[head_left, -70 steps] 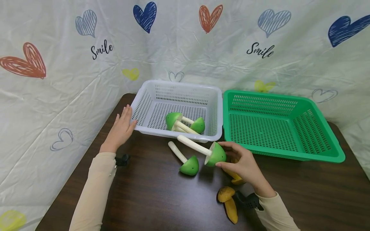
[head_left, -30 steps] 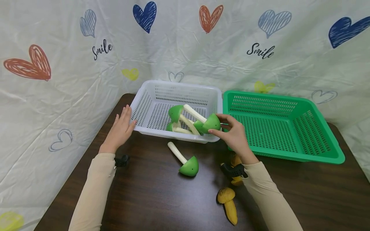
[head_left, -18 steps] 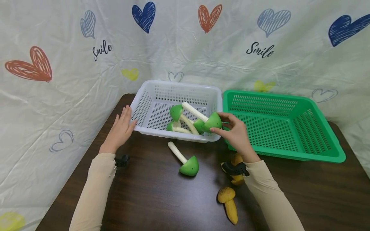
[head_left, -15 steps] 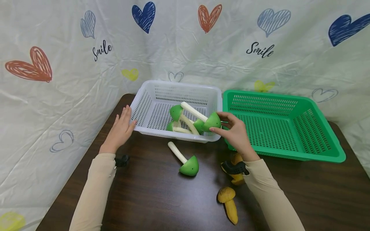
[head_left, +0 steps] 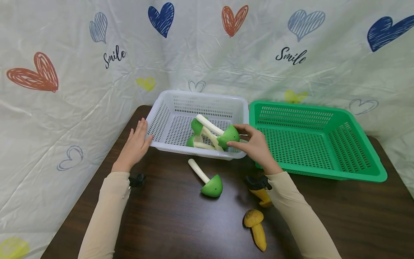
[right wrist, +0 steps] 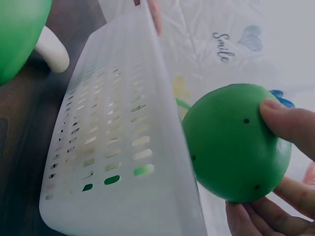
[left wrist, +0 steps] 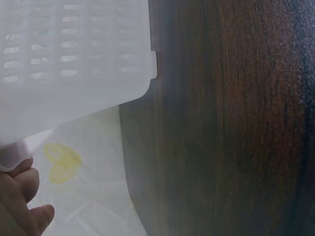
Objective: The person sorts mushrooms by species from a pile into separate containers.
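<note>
In the head view my right hand (head_left: 255, 145) grips a toy mushroom by its green cap (head_left: 229, 136). Its white stem points up and left over the white basket (head_left: 176, 147). Thumb and fingers wrap the cap (right wrist: 236, 142) in the right wrist view, at the level of the basket's rim. Several similar green-capped mushrooms (head_left: 196, 126) lie in the basket below, partly hidden by the held one. My left hand (head_left: 134, 144) rests with straight fingers against the basket's left side. Another green-capped mushroom (head_left: 212, 186) lies on the table in front of the basket.
To the right of the white basket stands a green basket (head_left: 323, 173). A yellow-brown mushroom (head_left: 258, 235) lies near the front of the dark table (head_left: 168, 216). More yellow-brown mushroom (head_left: 261, 196) shows partly behind my right wrist. A printed sheet (head_left: 207, 54) hangs behind.
My right hand has carried the green mushroom from in front of the white basket up over it, then slightly left. Mushrooms inside have shifted. The left hand has stayed put.
</note>
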The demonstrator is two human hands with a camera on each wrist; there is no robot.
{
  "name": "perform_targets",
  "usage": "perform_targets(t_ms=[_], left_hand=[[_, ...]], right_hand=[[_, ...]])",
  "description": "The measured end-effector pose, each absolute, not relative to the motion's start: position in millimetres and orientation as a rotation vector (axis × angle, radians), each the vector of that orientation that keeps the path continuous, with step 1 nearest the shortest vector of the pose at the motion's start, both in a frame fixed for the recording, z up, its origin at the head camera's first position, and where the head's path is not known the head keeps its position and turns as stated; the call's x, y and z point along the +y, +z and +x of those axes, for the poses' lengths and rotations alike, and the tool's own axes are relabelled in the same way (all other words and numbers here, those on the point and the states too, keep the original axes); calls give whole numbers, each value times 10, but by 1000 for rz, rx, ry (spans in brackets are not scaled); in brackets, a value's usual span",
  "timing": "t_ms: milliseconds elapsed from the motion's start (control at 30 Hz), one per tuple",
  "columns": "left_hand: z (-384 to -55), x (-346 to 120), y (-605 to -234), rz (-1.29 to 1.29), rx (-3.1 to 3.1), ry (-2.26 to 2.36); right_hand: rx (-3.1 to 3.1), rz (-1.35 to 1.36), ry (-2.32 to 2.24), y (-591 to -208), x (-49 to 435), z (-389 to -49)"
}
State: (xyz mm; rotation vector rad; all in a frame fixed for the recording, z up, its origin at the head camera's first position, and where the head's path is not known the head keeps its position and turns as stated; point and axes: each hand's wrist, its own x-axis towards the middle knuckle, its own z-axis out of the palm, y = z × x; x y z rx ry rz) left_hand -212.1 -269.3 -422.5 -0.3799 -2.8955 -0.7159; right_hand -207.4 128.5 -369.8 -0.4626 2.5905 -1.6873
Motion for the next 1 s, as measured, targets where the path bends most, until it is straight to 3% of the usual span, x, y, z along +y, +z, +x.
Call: perform_targets(t_ms=[1000], left_hand=[[-2130,-2697,-4252,-381,-2881,-716]], right_hand=[[2709,-371,-1524,-3690,1096,-2339]])
